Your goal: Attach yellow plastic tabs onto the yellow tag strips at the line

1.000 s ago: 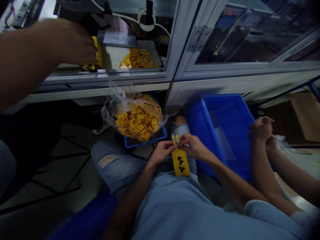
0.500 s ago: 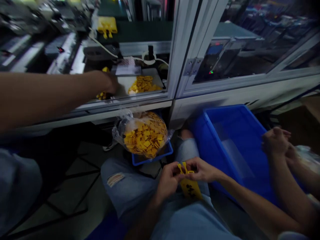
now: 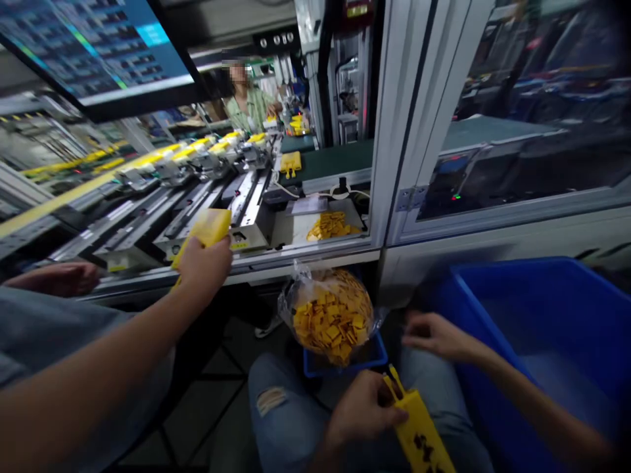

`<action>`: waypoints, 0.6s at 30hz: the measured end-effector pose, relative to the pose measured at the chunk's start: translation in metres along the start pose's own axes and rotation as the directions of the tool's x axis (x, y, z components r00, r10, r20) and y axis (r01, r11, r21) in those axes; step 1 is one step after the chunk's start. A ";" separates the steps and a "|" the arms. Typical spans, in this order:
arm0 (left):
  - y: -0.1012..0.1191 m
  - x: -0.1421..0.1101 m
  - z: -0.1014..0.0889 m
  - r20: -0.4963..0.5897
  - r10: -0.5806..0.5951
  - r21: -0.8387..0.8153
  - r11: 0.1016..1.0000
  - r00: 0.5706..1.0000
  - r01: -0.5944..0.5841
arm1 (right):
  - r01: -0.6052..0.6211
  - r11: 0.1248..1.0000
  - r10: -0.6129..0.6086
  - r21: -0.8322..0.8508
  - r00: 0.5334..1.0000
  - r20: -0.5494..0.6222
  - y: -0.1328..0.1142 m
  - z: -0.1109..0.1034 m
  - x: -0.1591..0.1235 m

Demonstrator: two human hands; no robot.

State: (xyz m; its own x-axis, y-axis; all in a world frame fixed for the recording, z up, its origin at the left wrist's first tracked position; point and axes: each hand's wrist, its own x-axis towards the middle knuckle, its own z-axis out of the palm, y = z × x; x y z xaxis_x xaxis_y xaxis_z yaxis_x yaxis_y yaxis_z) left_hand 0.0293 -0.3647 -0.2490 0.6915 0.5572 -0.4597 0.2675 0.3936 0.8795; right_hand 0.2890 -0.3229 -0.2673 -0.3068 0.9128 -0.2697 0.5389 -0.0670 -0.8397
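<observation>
- Two hands on the seated person: one left hand [image 3: 362, 414], one right hand [image 3: 436, 335]
- Two hands on the co-worker alongside: one raised hand [image 3: 204, 266], one lower hand [image 3: 59, 276]
- Three large yellow tags: one near tag [image 3: 419, 427], one raised tag [image 3: 207, 230], one far tag [image 3: 290, 163]
- One clear plastic bag [image 3: 330, 315], packed with small yellow pieces [image 3: 330, 325], too many to count
- One blue tray [image 3: 345, 362]
- One blue plastic bin [image 3: 537, 341]
- One white tray [image 3: 294, 231], holding one heap of yellow pieces [image 3: 329, 226]
- One overhead monitor [image 3: 83, 52]
- One standing person [image 3: 245, 105], far off
</observation>
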 end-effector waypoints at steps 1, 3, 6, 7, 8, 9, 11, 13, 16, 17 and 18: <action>0.012 -0.003 -0.005 -0.005 0.016 0.008 1.000 1.000 -0.016 | -0.011 0.995 -0.008 -0.102 0.983 -0.181 0.007 -0.017 0.015; 0.044 -0.012 -0.019 -0.100 0.082 -0.016 0.996 0.992 -0.084 | -0.139 0.935 -0.046 -0.325 0.864 -0.502 0.026 -0.048 0.041; 0.104 -0.027 -0.049 -0.380 0.200 -0.038 0.972 0.903 -0.232 | -0.346 0.819 -0.097 -0.457 0.701 -0.706 0.059 -0.076 0.065; 0.125 -0.031 -0.063 -0.468 0.260 0.015 0.958 0.844 -0.286 | -0.368 0.807 -0.097 -0.462 0.688 -0.719 0.070 -0.080 0.068; 0.144 -0.033 -0.077 -0.545 0.336 0.108 0.937 0.768 -0.333 | -0.371 0.808 -0.090 -0.458 0.690 -0.718 0.080 -0.080 0.070; 0.162 -0.033 -0.094 -0.598 0.424 0.231 0.904 0.680 -0.360 | -0.363 0.817 -0.077 -0.448 0.702 -0.708 0.089 -0.079 0.072; 0.189 -0.026 -0.133 -0.637 0.596 0.502 0.802 0.488 -0.324 | -0.314 0.850 -0.059 -0.422 0.741 -0.669 0.104 -0.073 0.074; 0.204 -0.012 -0.176 -0.599 0.724 0.720 0.674 0.341 -0.165 | -0.255 0.885 -0.054 -0.390 0.775 -0.630 0.112 -0.068 0.078; 0.208 0.015 -0.241 -0.519 0.810 0.854 0.499 0.274 0.147 | -0.226 0.910 -0.033 -0.348 0.797 -0.603 0.115 -0.067 0.088; 0.207 0.024 -0.259 -0.483 0.823 0.874 0.435 0.298 0.217 | -0.228 0.913 -0.021 -0.339 0.803 -0.596 0.114 -0.068 0.091; 0.205 0.032 -0.275 -0.436 0.828 0.895 0.357 0.352 0.267 | -0.227 0.915 -0.013 -0.334 0.810 -0.587 0.114 -0.070 0.093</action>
State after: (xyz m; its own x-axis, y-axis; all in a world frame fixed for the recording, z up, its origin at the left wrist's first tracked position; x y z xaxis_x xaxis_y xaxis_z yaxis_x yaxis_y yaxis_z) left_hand -0.0781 -0.0653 -0.1178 0.1727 0.8409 0.5130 0.8807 -0.3651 0.3019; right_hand 0.3761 -0.2172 -0.3553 0.2050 0.9763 0.0692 0.8248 -0.1343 -0.5492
